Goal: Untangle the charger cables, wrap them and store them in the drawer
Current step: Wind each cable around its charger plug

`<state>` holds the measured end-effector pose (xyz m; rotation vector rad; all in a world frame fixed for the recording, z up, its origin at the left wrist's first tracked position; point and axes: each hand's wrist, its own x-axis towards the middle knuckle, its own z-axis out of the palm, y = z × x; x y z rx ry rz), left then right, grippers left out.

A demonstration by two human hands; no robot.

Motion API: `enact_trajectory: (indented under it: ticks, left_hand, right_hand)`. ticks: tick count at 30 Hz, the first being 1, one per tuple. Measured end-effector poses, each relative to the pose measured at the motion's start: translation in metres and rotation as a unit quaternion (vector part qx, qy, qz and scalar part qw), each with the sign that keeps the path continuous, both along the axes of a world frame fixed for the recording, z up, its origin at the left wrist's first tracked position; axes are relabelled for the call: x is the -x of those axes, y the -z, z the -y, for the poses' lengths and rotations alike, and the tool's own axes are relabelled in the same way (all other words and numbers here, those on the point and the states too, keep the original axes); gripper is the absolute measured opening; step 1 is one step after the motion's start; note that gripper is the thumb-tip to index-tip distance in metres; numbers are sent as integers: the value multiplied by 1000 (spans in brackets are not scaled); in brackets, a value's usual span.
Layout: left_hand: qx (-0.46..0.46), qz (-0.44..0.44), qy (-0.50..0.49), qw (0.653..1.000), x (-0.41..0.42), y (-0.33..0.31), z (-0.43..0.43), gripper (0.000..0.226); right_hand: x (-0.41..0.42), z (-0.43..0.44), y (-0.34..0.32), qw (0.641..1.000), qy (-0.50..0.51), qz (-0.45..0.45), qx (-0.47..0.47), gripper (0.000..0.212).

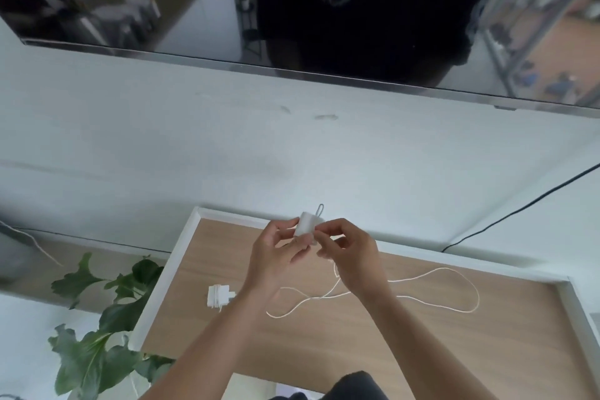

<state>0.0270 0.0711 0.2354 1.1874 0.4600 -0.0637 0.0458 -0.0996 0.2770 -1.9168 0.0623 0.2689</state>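
A white charger plug (306,222) is held up above the open drawer (181,239). My left hand (276,253) pinches its left side and my right hand (344,250) grips its right side. A small loop of cable sticks up behind the plug. From under my right hand a long white cable (438,273) runs down and lies in loose loops on the drawer's wooden bottom. A second white charger (217,296), with its cable wound around it, lies on the drawer bottom at the left.
A dark wall-mounted screen (292,10) hangs above on the white wall. A black cable (519,209) runs down the wall at the right. A green leafy plant (97,318) stands left of the drawer. The drawer's white rim surrounds the wooden bottom.
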Motion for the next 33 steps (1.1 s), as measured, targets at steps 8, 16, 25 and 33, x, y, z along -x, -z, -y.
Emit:
enact_trajectory:
  ticks: [8, 16, 25, 33]
  left_hand:
    - [56, 2, 6, 998, 0, -4, 18, 38]
    - [49, 9, 22, 999, -10, -18, 20, 35]
    - [99, 34, -54, 993, -43, -61, -17, 30]
    - [8, 74, 46, 996, -33, -69, -27, 34]
  right_hand:
    - [11, 23, 2, 998, -56, 36, -2, 25]
    - [16, 35, 6, 999, -24, 4, -37, 7]
    - [23, 87, 71, 964, -107, -51, 236, 63]
    - [28, 110, 82, 938, -203, -128, 249, 53]
